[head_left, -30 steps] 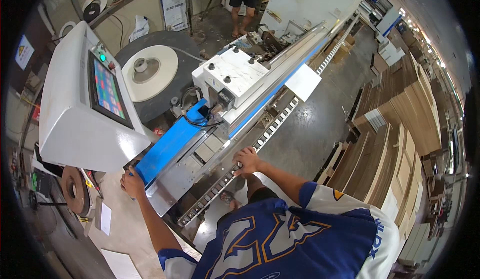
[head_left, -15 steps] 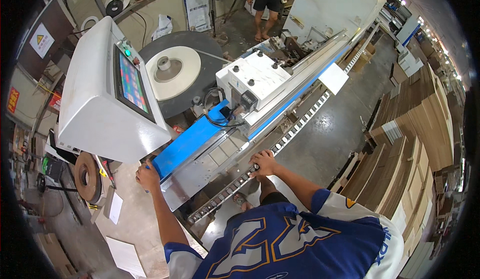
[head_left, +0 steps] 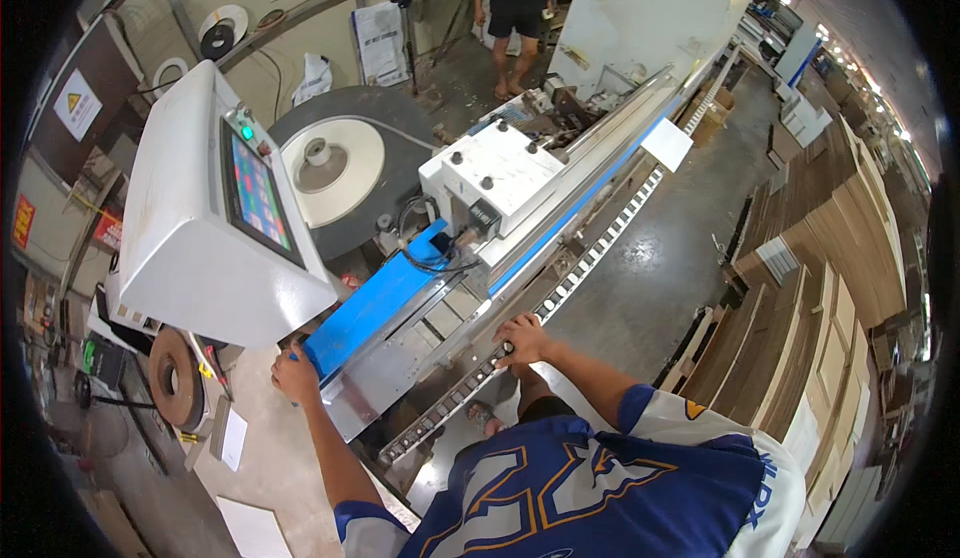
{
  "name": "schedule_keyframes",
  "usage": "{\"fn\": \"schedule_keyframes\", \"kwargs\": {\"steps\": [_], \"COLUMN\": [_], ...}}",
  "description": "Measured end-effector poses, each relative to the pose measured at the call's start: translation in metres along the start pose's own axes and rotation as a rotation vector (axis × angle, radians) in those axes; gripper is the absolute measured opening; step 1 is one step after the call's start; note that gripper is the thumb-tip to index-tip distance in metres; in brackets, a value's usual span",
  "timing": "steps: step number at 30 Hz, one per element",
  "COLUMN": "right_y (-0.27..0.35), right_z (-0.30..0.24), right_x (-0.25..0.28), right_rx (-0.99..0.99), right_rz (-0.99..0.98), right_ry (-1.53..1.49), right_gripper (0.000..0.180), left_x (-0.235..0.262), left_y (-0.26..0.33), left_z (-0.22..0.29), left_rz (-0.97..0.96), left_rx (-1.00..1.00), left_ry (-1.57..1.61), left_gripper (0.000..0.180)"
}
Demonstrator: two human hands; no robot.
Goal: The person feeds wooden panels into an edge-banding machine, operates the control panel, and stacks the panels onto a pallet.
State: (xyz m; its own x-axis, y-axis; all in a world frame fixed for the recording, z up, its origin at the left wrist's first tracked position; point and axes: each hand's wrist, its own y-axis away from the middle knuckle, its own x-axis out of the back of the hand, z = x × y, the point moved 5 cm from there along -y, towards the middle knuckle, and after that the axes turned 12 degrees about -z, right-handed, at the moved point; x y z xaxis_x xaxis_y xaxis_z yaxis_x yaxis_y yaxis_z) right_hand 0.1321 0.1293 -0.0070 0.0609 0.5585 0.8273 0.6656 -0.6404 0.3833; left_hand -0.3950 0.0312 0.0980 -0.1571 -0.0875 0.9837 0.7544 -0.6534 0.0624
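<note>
My left hand (head_left: 297,374) grips the near end of a long blue guide (head_left: 362,310) on a white edge-banding machine (head_left: 500,170). The fingers curl around the guide's end, partly hidden from view. My right hand (head_left: 523,341) is closed over a narrow roller rail (head_left: 582,270) that runs along the machine's right side. Between the two hands lies the machine's bare metal bed (head_left: 385,366). No loose panel shows in either hand.
A white control console (head_left: 215,208) with a lit screen stands left, beside a large reel of pale banding (head_left: 340,173). A brown roll (head_left: 176,378) sits on the near-left table. Stacked boards (head_left: 820,228) line the right. A person (head_left: 515,18) stands beyond the machine.
The whole view has shifted slightly, so the machine sits a little further left. Both hands keep their places on the guide and the rail.
</note>
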Motion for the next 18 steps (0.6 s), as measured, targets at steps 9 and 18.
{"fn": "schedule_keyframes", "kwargs": {"steps": [9, 18], "right_y": [0.0031, 0.0037], "right_z": [0.0012, -0.0027], "right_x": [0.0014, 0.0052], "right_rx": [0.036, 0.018], "right_rz": [0.030, 0.001], "right_ry": [-0.037, -0.036], "right_gripper": [0.074, 0.073], "left_x": [0.0035, 0.0006], "left_y": [0.0042, 0.0021], "left_z": [0.0079, 0.0046], "left_rz": [-0.025, -0.022], "left_rx": [0.007, 0.009], "left_ry": [0.011, -0.009], "left_gripper": [0.057, 0.060]}}
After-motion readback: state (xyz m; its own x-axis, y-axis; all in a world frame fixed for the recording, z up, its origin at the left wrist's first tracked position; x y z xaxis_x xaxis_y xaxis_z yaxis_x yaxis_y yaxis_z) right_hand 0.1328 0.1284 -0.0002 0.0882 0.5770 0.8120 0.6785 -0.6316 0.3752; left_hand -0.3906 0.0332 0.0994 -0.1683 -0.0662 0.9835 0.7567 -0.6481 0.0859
